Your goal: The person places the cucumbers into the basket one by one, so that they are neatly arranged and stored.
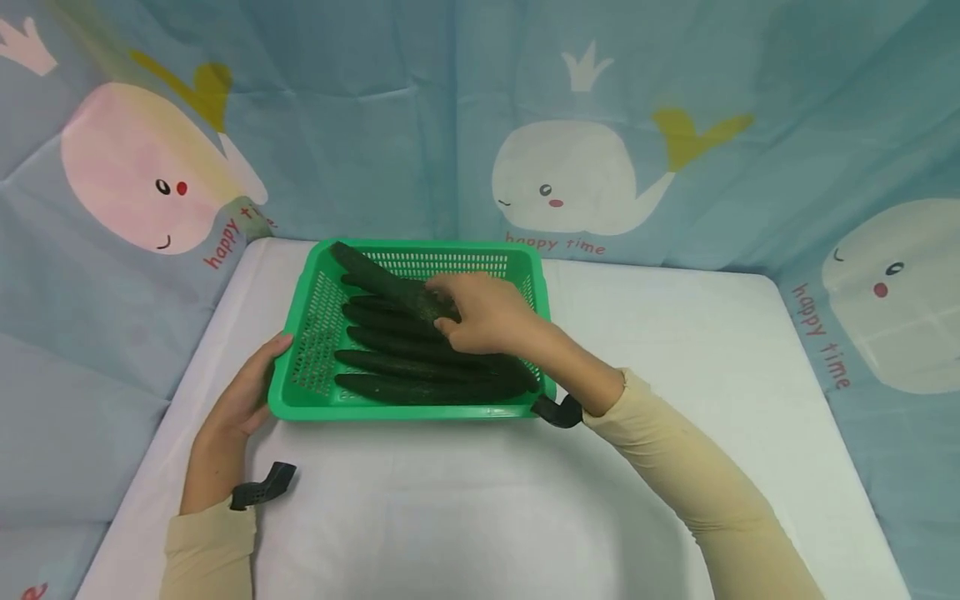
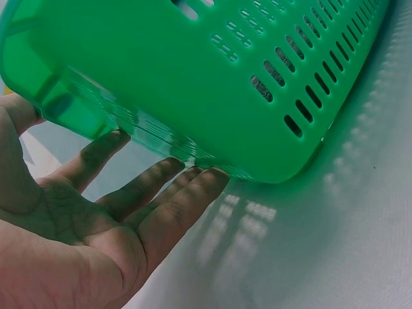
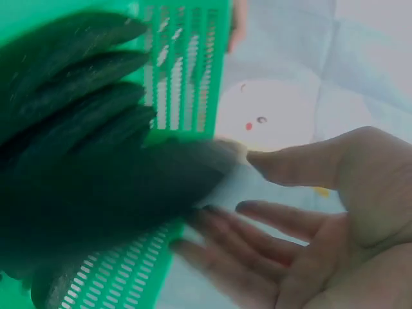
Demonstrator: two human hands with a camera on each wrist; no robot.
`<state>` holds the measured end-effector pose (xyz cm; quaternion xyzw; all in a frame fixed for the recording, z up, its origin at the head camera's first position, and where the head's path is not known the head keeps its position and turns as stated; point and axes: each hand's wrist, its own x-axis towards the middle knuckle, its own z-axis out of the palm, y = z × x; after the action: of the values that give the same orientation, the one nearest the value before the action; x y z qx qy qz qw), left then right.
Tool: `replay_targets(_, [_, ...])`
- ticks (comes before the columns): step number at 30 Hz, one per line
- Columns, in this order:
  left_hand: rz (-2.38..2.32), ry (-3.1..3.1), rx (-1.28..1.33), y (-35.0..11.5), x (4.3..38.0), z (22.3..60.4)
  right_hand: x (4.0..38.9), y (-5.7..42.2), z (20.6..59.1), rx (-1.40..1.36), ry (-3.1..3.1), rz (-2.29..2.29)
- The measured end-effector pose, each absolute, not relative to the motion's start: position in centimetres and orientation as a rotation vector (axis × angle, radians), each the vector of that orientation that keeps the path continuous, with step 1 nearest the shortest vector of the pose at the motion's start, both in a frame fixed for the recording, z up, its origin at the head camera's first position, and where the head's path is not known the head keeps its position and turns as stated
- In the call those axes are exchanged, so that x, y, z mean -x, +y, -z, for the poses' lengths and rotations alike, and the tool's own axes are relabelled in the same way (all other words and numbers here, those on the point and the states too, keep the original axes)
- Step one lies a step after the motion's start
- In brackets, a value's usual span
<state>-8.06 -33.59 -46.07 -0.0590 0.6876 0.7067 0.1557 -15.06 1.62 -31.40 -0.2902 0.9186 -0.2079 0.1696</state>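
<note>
A green plastic basket [image 1: 412,413] with slotted walls stands on the white table. Several dark green cucumbers [image 1: 405,368] lie side by side in it. Another cucumber [image 1: 375,278] slants across the top of them, its far left end at the back rim. My right hand [image 1: 489,315] pinches that cucumber near its right end between thumb and fingers. In the right wrist view the cucumber's tip is blurred beside the thumb. At the basket's left side, my left hand [image 1: 243,392] touches it; the left wrist view shows fairly straight fingers [image 2: 161,225] against the outer wall.
White cloth covers the table [image 1: 450,508] in front of the basket and to its right. A blue curtain [image 1: 405,150] with printed whales hangs behind and at the sides. Black wrist mounts [image 1: 262,487] sit on both forearms.
</note>
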Motion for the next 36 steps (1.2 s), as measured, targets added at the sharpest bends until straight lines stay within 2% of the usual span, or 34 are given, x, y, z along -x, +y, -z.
replay_targets(20, [-2.003,2.021,0.078,-34.1,8.3,46.3,13.8,8.5,33.2,0.665,2.681,0.831])
replay_targets(31, [-1.570,2.715,0.215,-34.5,7.2,44.3,12.1,13.8,36.6,0.569,2.750,1.183])
replay_targets(36, [-1.580,2.960,0.133,-34.0,6.3,43.5,11.2,16.4,38.6,0.475,2.825,1.273])
